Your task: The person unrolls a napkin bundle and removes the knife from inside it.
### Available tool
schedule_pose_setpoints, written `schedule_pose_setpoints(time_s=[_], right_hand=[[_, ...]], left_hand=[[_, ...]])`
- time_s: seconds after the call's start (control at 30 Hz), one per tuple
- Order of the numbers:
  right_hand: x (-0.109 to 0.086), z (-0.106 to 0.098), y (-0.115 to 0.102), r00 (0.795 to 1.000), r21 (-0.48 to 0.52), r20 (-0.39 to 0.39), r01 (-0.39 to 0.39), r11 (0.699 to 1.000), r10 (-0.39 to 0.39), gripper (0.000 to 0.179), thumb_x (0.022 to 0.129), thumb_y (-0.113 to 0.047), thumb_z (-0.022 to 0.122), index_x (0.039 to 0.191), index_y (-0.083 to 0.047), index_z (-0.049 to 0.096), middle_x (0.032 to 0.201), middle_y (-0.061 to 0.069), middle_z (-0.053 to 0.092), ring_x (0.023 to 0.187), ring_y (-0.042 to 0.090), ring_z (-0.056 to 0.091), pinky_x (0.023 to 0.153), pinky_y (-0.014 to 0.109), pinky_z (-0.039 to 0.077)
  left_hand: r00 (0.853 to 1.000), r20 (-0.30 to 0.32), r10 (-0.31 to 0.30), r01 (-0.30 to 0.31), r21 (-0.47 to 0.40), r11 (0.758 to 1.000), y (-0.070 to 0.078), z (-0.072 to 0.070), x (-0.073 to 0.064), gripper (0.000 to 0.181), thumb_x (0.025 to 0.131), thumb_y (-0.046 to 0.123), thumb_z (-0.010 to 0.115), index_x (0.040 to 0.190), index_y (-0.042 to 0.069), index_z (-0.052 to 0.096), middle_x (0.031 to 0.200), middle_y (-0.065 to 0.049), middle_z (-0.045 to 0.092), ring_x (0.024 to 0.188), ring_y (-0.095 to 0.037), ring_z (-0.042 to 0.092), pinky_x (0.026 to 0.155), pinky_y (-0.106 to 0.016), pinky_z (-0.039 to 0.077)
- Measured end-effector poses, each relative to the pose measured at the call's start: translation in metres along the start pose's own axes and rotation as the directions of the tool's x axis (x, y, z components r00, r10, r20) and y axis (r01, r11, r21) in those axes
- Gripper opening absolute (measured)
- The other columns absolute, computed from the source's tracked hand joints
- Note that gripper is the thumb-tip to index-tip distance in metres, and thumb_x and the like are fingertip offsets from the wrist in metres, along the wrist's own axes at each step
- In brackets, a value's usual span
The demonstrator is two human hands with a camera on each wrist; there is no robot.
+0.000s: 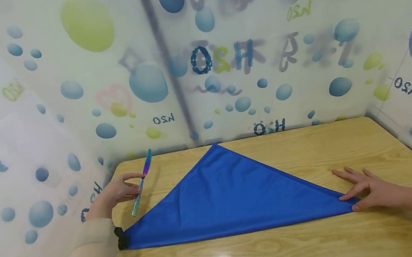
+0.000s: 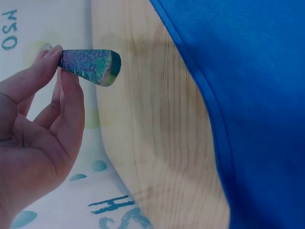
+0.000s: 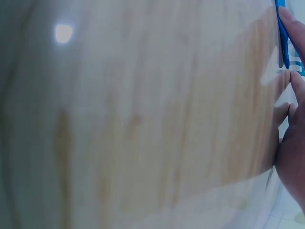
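Observation:
My left hand (image 1: 121, 190) pinches a table knife (image 1: 146, 164) between thumb and fingers, above the table's left side. Its blade shines blue and purple and points away from me; the textured greenish handle (image 2: 90, 66) slants down toward me. A blue cloth (image 1: 232, 195), folded into a triangle, lies flat with its long edge toward me and its peak at the far edge. At the cloth's right corner, my right hand (image 1: 375, 192) rests with fingers spread, index finger and thumb touching the fabric. The right wrist view catches only part of that hand (image 3: 291, 143) beside the cloth's blue edge.
The wooden table (image 1: 249, 255) has a glossy top with a light reflection near its front. White curtains (image 1: 281, 68) printed with blue and green bubbles and lettering stand close behind it and along both sides.

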State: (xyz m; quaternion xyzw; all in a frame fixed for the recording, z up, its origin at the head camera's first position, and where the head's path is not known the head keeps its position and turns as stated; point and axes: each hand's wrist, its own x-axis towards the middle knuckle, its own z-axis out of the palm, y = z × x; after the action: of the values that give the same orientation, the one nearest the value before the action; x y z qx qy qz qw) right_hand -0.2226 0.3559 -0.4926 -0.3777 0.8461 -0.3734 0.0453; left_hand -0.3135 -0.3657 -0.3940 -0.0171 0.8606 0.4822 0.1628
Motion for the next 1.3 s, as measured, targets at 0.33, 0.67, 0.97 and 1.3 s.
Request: schedule_pose_setpoints(time_s=[0.33, 0.67, 0.97, 1.3], right_hand=[[-0.001, -0.002, 0.003, 1.000, -0.007, 0.000, 0.000, 1.000, 0.000, 0.034, 0.084, -0.009, 0.075, 0.114, -0.025, 0.075, 0.159, -0.017, 0.016, 0.139, -0.010, -0.011, 0.099, 0.014, -0.023], [-0.003, -0.003, 0.001, 1.000, -0.004, -0.008, -0.017, 1.000, 0.017, 0.032, 0.084, -0.010, 0.074, 0.113, -0.025, 0.075, 0.158, -0.019, 0.018, 0.139, -0.010, -0.010, 0.098, 0.013, -0.022], [0.000, -0.001, 0.000, 1.000, 0.012, -0.001, -0.008, 1.000, 0.008, 0.033, 0.085, -0.010, 0.074, 0.115, -0.024, 0.075, 0.159, -0.016, 0.018, 0.139, -0.011, -0.010, 0.098, 0.012, -0.019], [0.000, -0.002, -0.001, 0.999, 0.015, 0.002, -0.047, 0.999, 0.047, 0.031, 0.086, -0.012, 0.074, 0.114, -0.025, 0.075, 0.159, -0.017, 0.018, 0.139, -0.011, -0.011, 0.099, 0.013, -0.022]], left_hand=[[0.997, -0.064, -0.030, 0.026, -0.055, 0.998, -0.007, 0.002, 0.026, 0.053, 0.092, -0.003, 0.062, 0.142, -0.001, 0.046, 0.105, -0.021, 0.067, 0.081, -0.015, 0.066, 0.080, -0.037, 0.054], [0.990, -0.111, -0.085, 0.083, -0.024, 0.996, -0.021, 0.003, 0.048, 0.054, 0.089, -0.004, 0.067, 0.140, -0.003, 0.049, 0.091, -0.011, 0.065, 0.075, -0.017, 0.065, 0.072, -0.033, 0.056], [0.987, -0.108, -0.115, 0.116, -0.001, 0.993, -0.026, 0.009, 0.056, 0.054, 0.086, -0.008, 0.067, 0.137, -0.003, 0.052, 0.079, -0.009, 0.062, 0.065, -0.016, 0.060, 0.064, -0.029, 0.054], [0.985, -0.117, -0.127, 0.133, 0.047, 0.990, -0.022, 0.012, 0.060, 0.053, 0.084, -0.008, 0.069, 0.135, -0.004, 0.054, 0.079, -0.010, 0.060, 0.065, -0.016, 0.059, 0.063, -0.029, 0.054]])
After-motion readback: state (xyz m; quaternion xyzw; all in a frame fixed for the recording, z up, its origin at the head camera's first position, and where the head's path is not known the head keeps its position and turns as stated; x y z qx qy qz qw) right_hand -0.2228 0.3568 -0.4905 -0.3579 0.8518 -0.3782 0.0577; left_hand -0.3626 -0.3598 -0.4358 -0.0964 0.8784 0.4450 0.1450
